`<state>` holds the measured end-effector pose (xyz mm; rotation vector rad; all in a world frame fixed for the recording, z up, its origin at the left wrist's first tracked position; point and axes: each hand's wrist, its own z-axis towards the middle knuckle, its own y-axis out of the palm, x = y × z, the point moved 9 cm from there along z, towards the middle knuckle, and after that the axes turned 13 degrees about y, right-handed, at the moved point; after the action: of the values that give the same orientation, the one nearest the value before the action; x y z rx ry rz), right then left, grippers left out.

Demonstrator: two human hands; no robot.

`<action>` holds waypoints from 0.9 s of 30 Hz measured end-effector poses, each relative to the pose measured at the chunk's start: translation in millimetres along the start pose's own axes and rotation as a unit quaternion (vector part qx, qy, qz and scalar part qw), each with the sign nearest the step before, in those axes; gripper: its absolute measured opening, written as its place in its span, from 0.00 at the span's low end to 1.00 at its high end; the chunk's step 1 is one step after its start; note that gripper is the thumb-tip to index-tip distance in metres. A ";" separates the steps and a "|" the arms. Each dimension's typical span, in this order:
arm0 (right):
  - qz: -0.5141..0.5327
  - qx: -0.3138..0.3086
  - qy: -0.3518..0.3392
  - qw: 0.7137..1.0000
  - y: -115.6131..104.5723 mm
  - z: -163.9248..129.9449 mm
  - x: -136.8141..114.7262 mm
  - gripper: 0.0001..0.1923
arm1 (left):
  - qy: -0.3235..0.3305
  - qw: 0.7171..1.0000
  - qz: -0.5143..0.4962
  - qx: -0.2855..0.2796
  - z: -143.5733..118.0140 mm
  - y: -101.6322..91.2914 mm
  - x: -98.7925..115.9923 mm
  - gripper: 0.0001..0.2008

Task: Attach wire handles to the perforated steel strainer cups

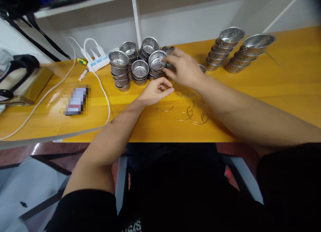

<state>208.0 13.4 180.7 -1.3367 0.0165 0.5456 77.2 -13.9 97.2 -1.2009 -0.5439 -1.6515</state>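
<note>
Several small perforated metal cups stand in nested stacks near the back of the table. My right hand [184,67] reaches the front right stack, its fingers and thumb closed at the rim of the top cup [155,62]. In front of that stack is my left hand [156,91], with loosely bent fingers, the thumb stretched out and nothing visible in it. Beside it stands a shorter-looking stack [140,70]. Thin curved wire pieces [190,115] lie scattered on the table below my right hand. Some cups behind my right hand are partly hidden.
Two taller leaning cup stacks, one on the left [217,53] and one on the right [244,56], stand at the back right. At the left are a power strip [99,62] with a white cable [103,88], a syringe [83,74], a blurred-out phone [76,101] and a cardboard box [41,83].
</note>
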 end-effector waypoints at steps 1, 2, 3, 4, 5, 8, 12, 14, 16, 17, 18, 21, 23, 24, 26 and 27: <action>-0.013 -0.002 -0.007 1.000 -0.4 -1.7 -2.9 0.37 | 0.003 1.000 0.002 0.000 0.2 -0.4 0.0 0.10; -0.027 -0.004 -0.015 1.000 -1.0 -3.7 -5.9 0.40 | 0.004 1.000 0.004 0.000 0.4 -1.1 -0.3 0.10; -0.036 -0.006 -0.022 0.999 -2.3 -5.9 -8.6 0.43 | 0.006 1.000 0.007 0.001 0.6 -2.0 -0.6 0.10; -0.038 -0.007 -0.026 0.999 -4.7 -8.3 -10.3 0.44 | 0.007 1.000 0.008 0.000 0.8 -2.8 -1.0 0.10; -0.031 -0.006 -0.024 0.999 -8.2 -10.7 -10.5 0.43 | 0.007 1.000 0.009 -0.001 1.0 -3.5 -1.4 0.11; 0.024 -0.002 0.004 1.000 -23.6 -15.8 0.1 0.36 | 0.004 1.000 0.012 -0.003 1.3 -4.8 -2.2 0.11; 0.024 0.078 0.072 0.994 -61.7 -17.1 40.0 0.30 | -0.008 1.000 0.025 -0.005 0.4 -4.9 -3.0 0.11; -0.021 0.173 0.145 0.974 -92.9 -19.4 70.1 0.30 | -0.015 0.999 0.032 -0.007 -0.3 -4.4 -4.0 0.10; -0.048 0.197 0.212 0.956 -113.8 -19.0 99.3 0.36 | -0.018 0.999 0.035 -0.008 -0.8 -4.3 -5.2 0.10; -0.052 0.189 0.247 0.949 -120.7 -17.3 114.5 0.42 | -0.017 0.999 0.034 -0.008 -0.8 -4.3 -5.5 0.10; -0.056 0.160 0.268 0.948 -123.4 -13.1 127.4 0.48 | -0.015 0.999 0.034 -0.009 -0.7 -4.4 -5.6 0.10; -0.099 0.047 0.310 0.944 -120.5 4.2 161.8 0.62 | -0.008 0.999 0.032 -0.008 -0.3 -5.5 -5.4 0.10; -0.128 -0.006 0.316 0.940 -116.7 16.4 179.6 0.62 | -0.007 0.999 0.031 -0.006 -0.3 -6.5 -5.3 0.10; -0.135 -0.027 0.321 0.937 -114.4 21.3 188.6 0.59 | -0.008 0.999 0.031 -0.005 -0.3 -6.8 -5.4 0.10; -0.133 -0.038 0.324 0.936 -113.1 29.1 204.0 0.55 | -0.008 1.000 0.029 -0.006 -0.5 -6.8 -5.4 0.10; -0.122 -0.025 0.310 0.942 -114.8 32.9 208.6 0.55 | -0.008 1.000 0.029 -0.007 -0.6 -6.6 -5.4 0.10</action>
<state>424.9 105.5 227.9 -1.4882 0.3521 -0.1012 71.2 -9.3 93.4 -1.2305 -0.5046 -1.6003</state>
